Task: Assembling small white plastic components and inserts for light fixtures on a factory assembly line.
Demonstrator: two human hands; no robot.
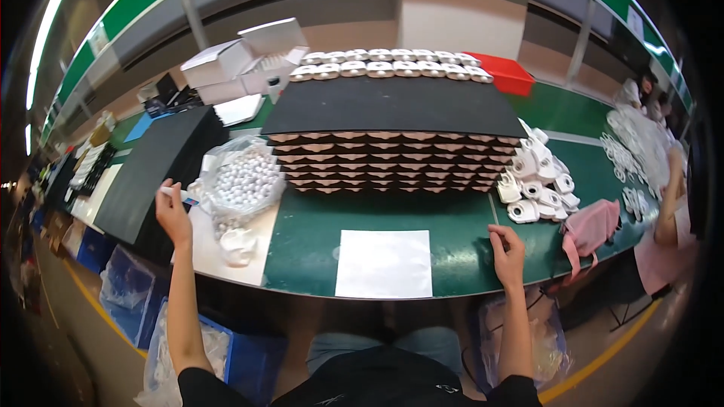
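My left hand (173, 215) is raised at the left side of the table, over the edge of a dark board stack. Its fingers are closed on a slim white piece (185, 197) with a small coloured patch at one end; its kind is not clear. Beside it lies a clear plastic bag of small white balls (245, 173). My right hand (508, 254) hovers near the table's front edge, fingers curled in with nothing visible in them. To its left, a blank white sheet (383, 264) lies before me. White plastic housings (537, 181) are heaped beyond my right hand.
Black boards (392, 109) with pale parts between them form a tall stack, topped with rows of white pieces (377, 68). A red bin (504, 74) stands behind. A pink cloth bag (590, 227) is at the right, near a co-worker's arm (670, 192). Blue bins (134, 294) stand below left.
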